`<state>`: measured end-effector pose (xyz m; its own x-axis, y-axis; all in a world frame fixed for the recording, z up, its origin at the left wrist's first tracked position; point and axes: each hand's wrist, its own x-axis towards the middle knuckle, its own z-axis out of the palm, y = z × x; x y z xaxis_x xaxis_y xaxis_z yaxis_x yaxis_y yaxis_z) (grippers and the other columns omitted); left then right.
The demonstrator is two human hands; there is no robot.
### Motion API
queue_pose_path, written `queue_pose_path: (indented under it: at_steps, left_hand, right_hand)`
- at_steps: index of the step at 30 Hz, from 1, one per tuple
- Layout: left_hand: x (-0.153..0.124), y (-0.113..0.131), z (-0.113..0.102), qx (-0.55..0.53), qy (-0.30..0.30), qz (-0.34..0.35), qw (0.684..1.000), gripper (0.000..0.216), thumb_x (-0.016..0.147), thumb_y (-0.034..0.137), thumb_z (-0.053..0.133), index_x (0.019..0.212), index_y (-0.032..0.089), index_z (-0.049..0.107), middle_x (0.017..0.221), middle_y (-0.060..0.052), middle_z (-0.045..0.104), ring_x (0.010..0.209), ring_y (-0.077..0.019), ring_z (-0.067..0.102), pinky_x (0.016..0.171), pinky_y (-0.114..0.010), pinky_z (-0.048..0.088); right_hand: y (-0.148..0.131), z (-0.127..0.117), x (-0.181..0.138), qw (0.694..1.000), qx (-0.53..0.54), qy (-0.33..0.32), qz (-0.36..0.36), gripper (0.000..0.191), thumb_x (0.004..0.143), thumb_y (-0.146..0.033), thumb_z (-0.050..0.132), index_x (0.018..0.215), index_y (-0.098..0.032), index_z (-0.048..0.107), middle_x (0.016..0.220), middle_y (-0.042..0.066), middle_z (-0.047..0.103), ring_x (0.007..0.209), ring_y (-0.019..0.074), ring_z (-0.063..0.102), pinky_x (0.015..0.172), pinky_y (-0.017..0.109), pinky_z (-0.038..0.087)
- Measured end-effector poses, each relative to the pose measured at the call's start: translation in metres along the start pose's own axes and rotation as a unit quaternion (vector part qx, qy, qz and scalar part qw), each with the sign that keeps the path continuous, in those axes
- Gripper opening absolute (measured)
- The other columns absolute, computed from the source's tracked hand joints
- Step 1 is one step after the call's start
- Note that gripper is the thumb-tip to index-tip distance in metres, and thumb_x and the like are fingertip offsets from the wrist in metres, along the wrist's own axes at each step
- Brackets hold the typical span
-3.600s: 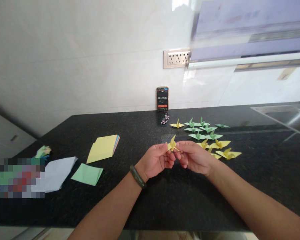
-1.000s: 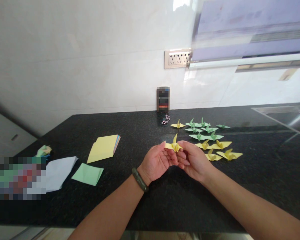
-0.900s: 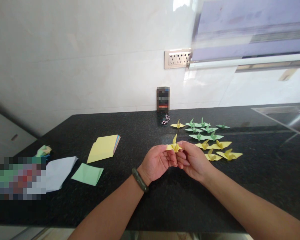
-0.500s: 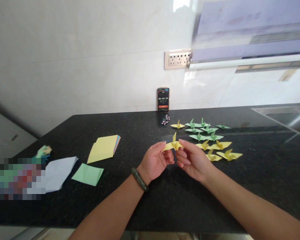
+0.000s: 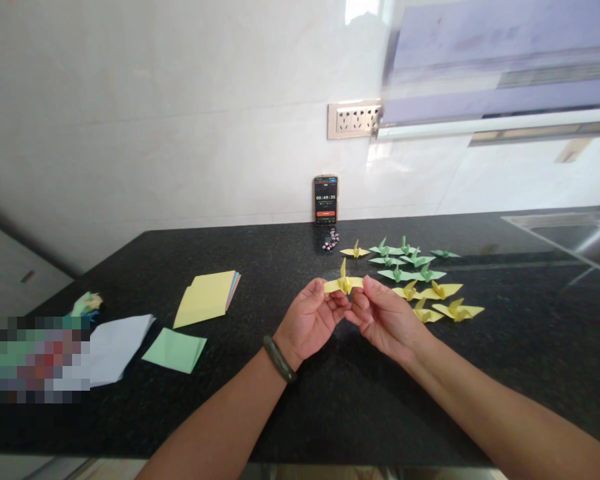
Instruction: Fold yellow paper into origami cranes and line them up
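Note:
A small yellow paper crane (image 5: pixel 343 283) is held above the black countertop (image 5: pixel 330 400), one wing pinched by my left hand (image 5: pixel 313 320) and the other by my right hand (image 5: pixel 385 317). Its wings are spread out flat and its neck points up. Both hands are closed on it, with the fingers curled under the crane. A dark bangle sits on my left wrist. Just right of my hands lie several finished yellow cranes (image 5: pixel 443 300), and behind them several green cranes (image 5: pixel 405 260).
A stack of coloured paper squares (image 5: pixel 207 297), a green folded sheet (image 5: pixel 174 349) and a white sheet (image 5: pixel 113 347) lie to the left. A phone (image 5: pixel 325 199) leans on the wall with a bead bracelet (image 5: pixel 330 240) before it. A steel sink (image 5: pixel 575 233) is at far right.
The crane's wings have been pulled apart and flattened, and both hands have lifted it slightly and drawn close together again.

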<state>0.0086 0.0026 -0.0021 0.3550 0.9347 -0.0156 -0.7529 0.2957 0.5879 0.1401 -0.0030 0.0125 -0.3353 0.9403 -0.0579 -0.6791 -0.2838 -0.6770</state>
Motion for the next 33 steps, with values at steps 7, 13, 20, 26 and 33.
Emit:
queue_pose_path:
  at_steps: [7,13,20,26,33]
  left_hand:
    - [0.001,0.003,-0.001,0.005,-0.013,0.009,1.000,0.012,0.079,0.024,0.057,0.072,0.015,0.053,0.069,-0.002,0.061,0.068,-0.0115,0.058,0.071,-0.027,0.045]
    - [0.007,0.010,-0.008,0.200,0.019,0.030,0.979,0.017,0.075,0.027,0.060,0.067,0.014,0.052,0.062,0.000,0.056,0.057,-0.0090,0.053,0.062,-0.024,0.043]
    - [0.008,0.018,-0.012,0.285,0.094,0.030,0.953,0.023,0.070,0.033,0.062,0.065,0.015,0.048,0.053,0.004,0.049,0.046,-0.0061,0.045,0.049,-0.020,0.040]
    - [0.036,0.021,-0.004,0.393,0.105,-0.098,0.908,0.018,0.080,0.032,0.047,0.068,0.019,0.041,0.050,0.005,0.049,0.041,-0.0061,0.044,0.046,-0.019,0.039]
    - [0.115,0.015,-0.006,0.449,0.142,-0.193,0.861,0.013,0.084,0.025,0.043,0.075,0.017,0.047,0.050,0.006,0.043,0.037,-0.0034,0.037,0.043,-0.017,0.035]
  right_hand:
    - [-0.004,-0.004,0.004,1.000,0.001,0.019,0.001,0.022,0.071,-0.027,0.067,0.060,-0.013,0.056,0.050,-0.005,0.049,0.038,0.0027,0.041,0.050,0.018,0.053]
    - [-0.014,-0.010,0.011,0.983,-0.141,0.110,-0.047,0.034,0.064,-0.034,0.072,0.052,-0.015,0.046,0.042,-0.008,0.041,0.032,0.0016,0.031,0.036,0.017,0.047]
    - [-0.031,-0.017,0.019,0.934,-0.213,0.189,-0.213,0.031,0.068,-0.041,0.065,0.058,-0.017,0.050,0.041,-0.008,0.041,0.031,0.0034,0.033,0.032,0.017,0.040]
    - [-0.068,-0.033,0.021,0.831,-0.199,0.298,-0.425,0.022,0.076,-0.033,0.055,0.062,-0.018,0.051,0.042,-0.008,0.041,0.034,0.0051,0.036,0.034,0.018,0.038]
    - [-0.075,-0.050,0.020,0.743,-0.344,0.355,-0.452,0.025,0.081,-0.038,0.048,0.068,-0.017,0.054,0.051,-0.004,0.046,0.042,0.0082,0.044,0.041,0.020,0.037]
